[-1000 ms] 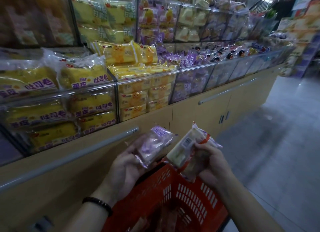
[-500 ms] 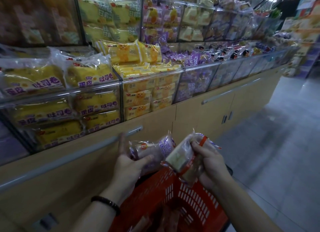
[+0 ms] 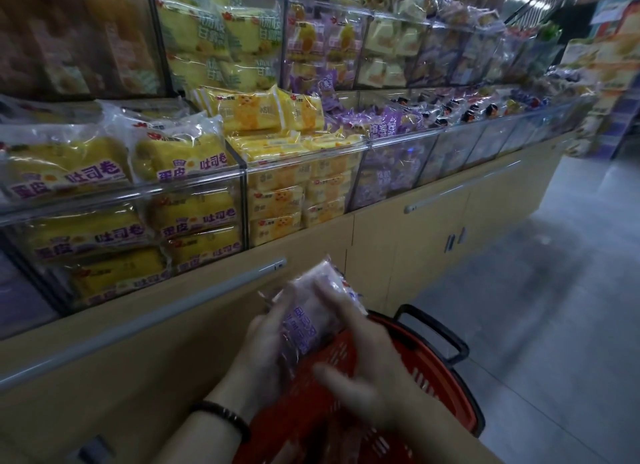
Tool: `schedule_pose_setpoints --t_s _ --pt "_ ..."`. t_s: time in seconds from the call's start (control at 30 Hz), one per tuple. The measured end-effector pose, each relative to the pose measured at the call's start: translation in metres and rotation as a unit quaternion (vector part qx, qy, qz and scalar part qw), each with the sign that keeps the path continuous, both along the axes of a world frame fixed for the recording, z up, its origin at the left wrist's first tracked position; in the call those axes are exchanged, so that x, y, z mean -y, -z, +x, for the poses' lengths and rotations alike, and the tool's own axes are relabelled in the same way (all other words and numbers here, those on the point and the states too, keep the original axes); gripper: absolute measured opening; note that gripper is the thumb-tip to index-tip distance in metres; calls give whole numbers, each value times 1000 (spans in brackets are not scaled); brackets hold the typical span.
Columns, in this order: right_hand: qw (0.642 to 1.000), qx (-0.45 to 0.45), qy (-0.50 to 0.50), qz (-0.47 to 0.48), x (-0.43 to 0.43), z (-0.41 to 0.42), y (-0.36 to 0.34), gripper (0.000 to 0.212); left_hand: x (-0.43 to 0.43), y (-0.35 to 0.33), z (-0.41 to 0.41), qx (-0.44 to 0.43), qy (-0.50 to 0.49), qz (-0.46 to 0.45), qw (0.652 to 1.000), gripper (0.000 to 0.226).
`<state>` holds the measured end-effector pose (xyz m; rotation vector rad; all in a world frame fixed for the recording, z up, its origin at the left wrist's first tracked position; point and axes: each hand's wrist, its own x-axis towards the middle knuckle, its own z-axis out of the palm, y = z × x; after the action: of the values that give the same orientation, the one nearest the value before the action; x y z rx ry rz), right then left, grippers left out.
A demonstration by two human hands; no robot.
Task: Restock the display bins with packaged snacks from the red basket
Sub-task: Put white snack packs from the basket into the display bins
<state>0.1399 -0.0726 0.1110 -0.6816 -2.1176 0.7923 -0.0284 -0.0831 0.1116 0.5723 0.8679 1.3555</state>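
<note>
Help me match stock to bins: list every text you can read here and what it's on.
"蛋皮 吐司卷": purple print on the yellow roll packs in the clear plastic left bin.
Pale packet with purple print gripped in the left hand: characters blurred, unreadable.
Yellow square packs: print too small to read.
Purple packs farther right: blurred.

Display bins [image 3: 194, 193]: clear rigid plastic, glossy, reflective. Snack packet [image 3: 311, 311]: transparent plastic film, shiny, crinkled. Red basket [image 3: 426, 370]: moulded plastic lattice, dull sheen; its handle [image 3: 440, 332] black, smooth. Cabinet [image 3: 381, 248]: tan wood-look panel, matt. Rail [image 3: 145, 318]: grey, metal-look, satin. Floor [image 3: 554, 290]: grey, smooth, slightly reflective.
</note>
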Motion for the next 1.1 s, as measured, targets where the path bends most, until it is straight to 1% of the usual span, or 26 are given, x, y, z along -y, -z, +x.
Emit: schedule_pose_setpoints --t_s 0.03,0.07,0.1,0.13,0.17,0.2,0.23,0.27,0.3,0.33,0.37,0.4,0.43,0.5,0.57,0.6,0.63,0.7,0.73,0.8,0.87,0.9,0.93,1.0,1.07,1.1 --pt "996 -69 52 -8 0 1 -3 84 -2 1 -1 -7 -19 2 1000 56" --pt "986 -105 128 5 -3 2 -5 75 -3 2 -2 -5 -27 4 1000 49" --pt "973 -108 204 8 -7 3 -6 71 -4 3 -3 -4 -31 5 1000 44" --pt "961 -95 257 -27 -12 4 -7 75 -4 4 -2 -3 -24 13 1000 42" --pt "951 -86 279 -104 -15 7 -9 86 -3 3 -1 -3 -23 21 1000 41" --pt "937 -92 275 -198 -19 9 -8 100 -3 4 -1 -1 -28 26 999 42" --pt "915 -125 251 -291 -24 13 -6 109 -4 4 0 -1 -39 26 999 45" --pt "886 -170 217 -373 -27 16 -5 111 -5 6 -1 0 -48 26 999 48" --pt "861 -203 172 -434 -31 18 -3 106 -4 5 0 -4 -55 25 998 53" --pt "848 -222 126 -464 -31 19 -3 96 -5 5 0 -12 -62 20 998 58" --pt "848 -226 95 -470 -29 18 -3 83 -5 5 -1 -17 -70 16 997 63" --pt "850 -229 91 -465 -28 17 -3 73 -5 5 -3 -21 -77 15 997 67" --pt "847 -246 116 -456 -29 16 -3 66 -4 3 -5 -26 -80 21 996 68" --pt "830 -319 185 -418 -36 19 -5 55 -2 -1 -10 -50 -91 45 994 54" --pt "808 -411 193 -375 -42 26 -17 46 5 -6 -15 -84 -111 47 989 33" --pt "801 -447 183 -355 -44 31 -27 40 11 -8 -19 -104 -123 37 986 31" --pt "803 -468 169 -329 -42 36 -38 32 19 -11 -23 -115 -136 30 984 36" --pt "844 -458 133 -245 -31 44 -62 12 36 -18 -29 -136 -151 33 979 45" --pt "875 -426 120 -198 -20 44 -73 7 46 -23 -32 -150 -152 39 976 43" --pt "927 -345 75 -128 5 33 -89 11 67 -36 -37 -189 -148 53 969 24" --pt "963 -252 39 -84 25 15 -96 14 90 -55 -41 -216 -148 61 963 17" --pt "980 -194 35 -38 34 5 -100 13 103 -65 -44 -228 -146 71 960 17" --pt "990 -137 31 10 43 -6 -106 18 117 -76 -50 -241 -138 84 957 19" --pt "995 -86 -6 46 61 -31 -126 19 149 -101 -68 -290 -127 112 942 21" --pt "993 -96 -61 20 75 -55 -151 8 176 -124 -94 -348 -137 133 918 16" --pt "989 -105 -100 -3 80 -64 -164 7 186 -135 -106 -365 -148 138 909 16"
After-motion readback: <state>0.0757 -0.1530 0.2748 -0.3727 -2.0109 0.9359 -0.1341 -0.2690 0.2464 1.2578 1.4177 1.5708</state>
